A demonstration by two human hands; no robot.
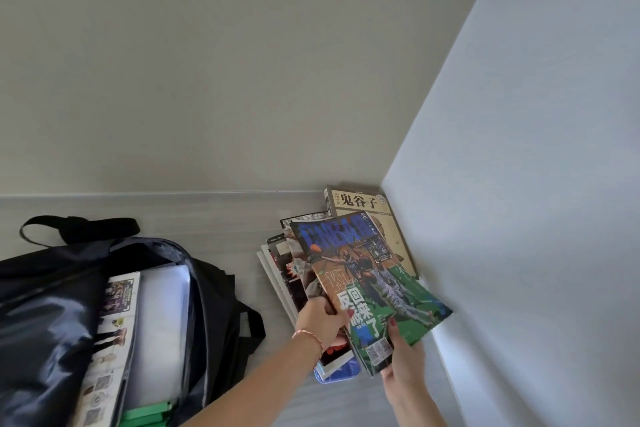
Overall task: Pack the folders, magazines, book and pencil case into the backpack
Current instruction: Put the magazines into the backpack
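Observation:
A black backpack [45,315] lies open at the left, with a magazine [114,329], a clear folder [162,315] and a green folder [145,416] inside. At the right, my left hand [320,324] grips the left edge of a green basketball magazine [367,281], and my right hand [403,362] pinches its near corner. This magazine is tilted up off a stack of other magazines [284,267]. A tan book [367,208] lies behind them in the corner. A blue pencil case [337,373] peeks out under the stack.
The grey table surface [221,225] meets a pale wall [207,62] at the back and a white side wall [536,218] at the right. Backpack straps [79,227] lie toward the back left.

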